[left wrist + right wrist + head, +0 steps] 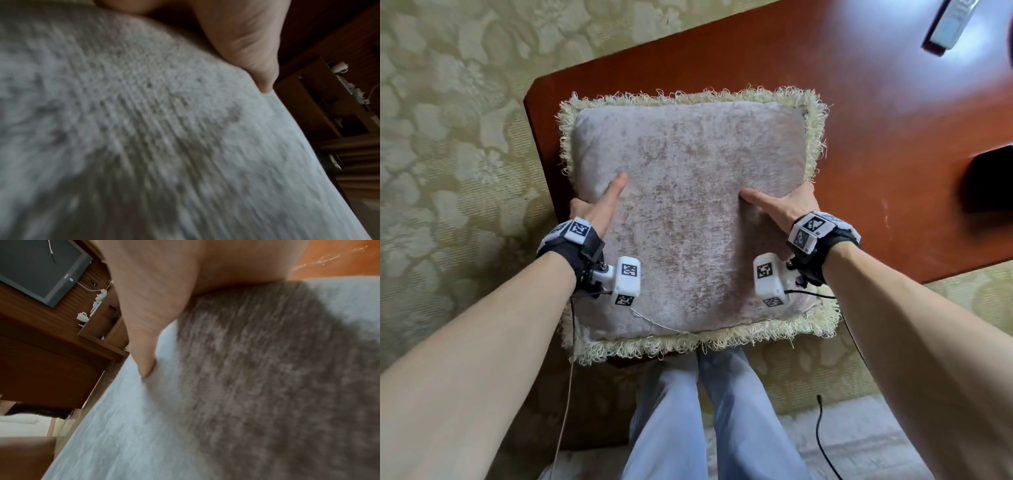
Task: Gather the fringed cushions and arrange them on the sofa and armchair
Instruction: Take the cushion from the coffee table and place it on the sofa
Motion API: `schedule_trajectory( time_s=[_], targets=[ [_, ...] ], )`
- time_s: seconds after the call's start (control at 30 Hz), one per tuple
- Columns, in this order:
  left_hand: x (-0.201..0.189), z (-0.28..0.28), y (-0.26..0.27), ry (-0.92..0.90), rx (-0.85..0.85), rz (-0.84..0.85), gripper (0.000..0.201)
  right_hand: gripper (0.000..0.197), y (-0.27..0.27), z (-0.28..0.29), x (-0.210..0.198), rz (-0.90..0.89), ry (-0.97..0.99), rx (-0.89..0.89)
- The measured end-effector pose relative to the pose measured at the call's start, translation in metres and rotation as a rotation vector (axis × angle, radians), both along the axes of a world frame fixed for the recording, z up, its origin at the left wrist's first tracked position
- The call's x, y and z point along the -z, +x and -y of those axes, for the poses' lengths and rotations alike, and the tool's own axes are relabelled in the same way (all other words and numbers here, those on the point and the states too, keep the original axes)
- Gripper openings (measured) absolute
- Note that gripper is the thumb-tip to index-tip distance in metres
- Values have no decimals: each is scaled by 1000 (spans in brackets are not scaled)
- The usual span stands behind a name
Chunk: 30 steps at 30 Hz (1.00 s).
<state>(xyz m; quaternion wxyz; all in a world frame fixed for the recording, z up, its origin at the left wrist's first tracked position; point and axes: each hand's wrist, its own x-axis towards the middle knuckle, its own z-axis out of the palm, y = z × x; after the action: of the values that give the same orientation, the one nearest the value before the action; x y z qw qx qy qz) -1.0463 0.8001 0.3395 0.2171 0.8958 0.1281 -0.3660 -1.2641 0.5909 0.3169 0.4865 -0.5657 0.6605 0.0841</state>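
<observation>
mottled beige cushion [688,212], cream fringe [688,337]

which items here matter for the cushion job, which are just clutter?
Part of the job:
- fringed cushion, over the table corner
- left hand, gripping its left edge, thumb on top
- right hand, gripping its right edge, thumb on top

Just lying about:
- wooden table
- white object at the table's far edge
- dark object at its right
- patterned carpet

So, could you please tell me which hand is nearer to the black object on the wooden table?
Right. The right hand grips the cushion's side facing the black object; the left hand grips the opposite side.
</observation>
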Motion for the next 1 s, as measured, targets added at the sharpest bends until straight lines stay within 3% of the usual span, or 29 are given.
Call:
schedule_trajectory(
  time_s=[0.1, 0.17, 0.27, 0.33, 0.4, 0.5, 0.57, 0.73, 0.87, 1.0],
  targets=[
    [-18, 5, -2, -5, 1, -10, 133, 103, -7, 9, -17, 10, 59, 51],
    [-35, 11, -4, -2, 22, -11, 129, 91, -13, 14, -30, 11, 57, 77],
    [-64, 23, -9, -30, 52, 5, 128, 125, -22, 19, -51, -17, -42, 119],
    [-80, 32, -13, -62, 76, 18, 129, 134, -32, 25, -64, -29, -97, 120],
    [-95, 38, -18, -74, 107, 34, 131, 118, -43, 27, -84, 27, -88, 131],
    [-120, 48, -21, -104, 152, 53, 144, 78, -65, 33, -110, 188, -70, 166],
    [-137, 56, -22, -115, 195, 68, 151, 67, -79, 35, -125, 210, -103, 169],
    [-183, 90, -29, -134, 341, 76, 152, 68, -113, 39, -166, 217, -154, 338],
    [-212, 124, -48, -249, 409, 70, 146, 121, -147, 39, -196, 182, -249, 473],
    [-229, 157, -80, -352, 543, 43, 119, 112, -193, 31, -225, 177, -302, 593]
  ],
)
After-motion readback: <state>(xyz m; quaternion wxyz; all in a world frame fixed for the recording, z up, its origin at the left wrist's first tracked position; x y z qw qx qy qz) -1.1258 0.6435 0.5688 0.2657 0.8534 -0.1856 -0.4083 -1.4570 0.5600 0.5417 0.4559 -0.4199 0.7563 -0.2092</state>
